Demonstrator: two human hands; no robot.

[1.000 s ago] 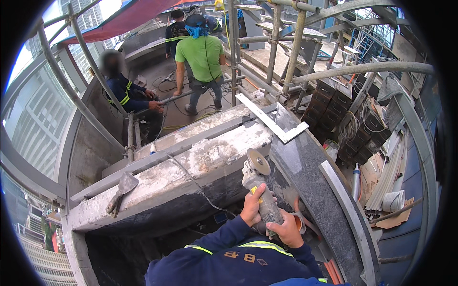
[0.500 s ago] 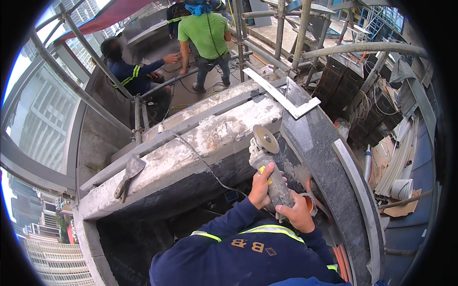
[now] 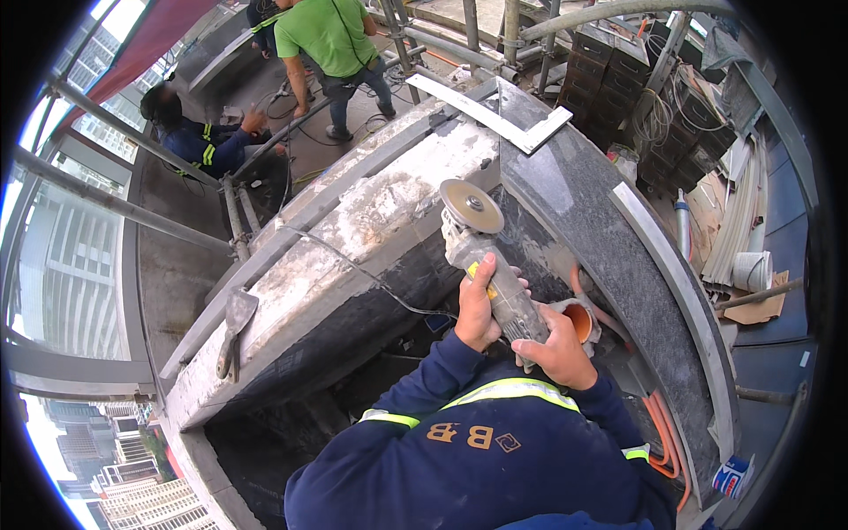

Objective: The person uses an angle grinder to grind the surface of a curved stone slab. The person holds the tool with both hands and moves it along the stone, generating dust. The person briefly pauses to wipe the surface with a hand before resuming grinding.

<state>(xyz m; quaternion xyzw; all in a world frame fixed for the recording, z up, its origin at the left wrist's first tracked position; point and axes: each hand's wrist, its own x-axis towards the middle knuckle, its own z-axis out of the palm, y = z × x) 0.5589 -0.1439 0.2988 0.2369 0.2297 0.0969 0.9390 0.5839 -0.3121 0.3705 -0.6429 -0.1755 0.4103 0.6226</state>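
Observation:
Both my hands hold a dusty grey angle grinder [image 3: 517,311], its round cutting disc [image 3: 473,205] pointing up and away, clear of the stone. My left hand [image 3: 477,309] wraps round the grinder's body behind the disc. My right hand [image 3: 563,352] grips the rear end, thumb on top. Beyond the disc lies a dark grey stone slab [image 3: 583,190] meeting a rough, whitish concrete ledge [image 3: 380,208]. A metal square [image 3: 521,137] rests across the far corner. Along the slab's right side runs a pale metal strip [image 3: 676,287]. A scraper [image 3: 237,327] lies on the ledge's left end.
A cord [image 3: 353,265] crosses the ledge. Below my hands is a dark recess with an orange pipe opening [image 3: 579,322] and orange conduits [image 3: 662,433]. Scaffold pipes [image 3: 132,208] stand left. Co-workers, one in a green shirt [image 3: 322,35], are beyond. A white bucket [image 3: 753,271] sits right.
My view has shifted, so the ledge, square and co-workers sit differently in it. The grinder stays in both hands with nearly the same tilt. The seated co-worker's arm has moved.

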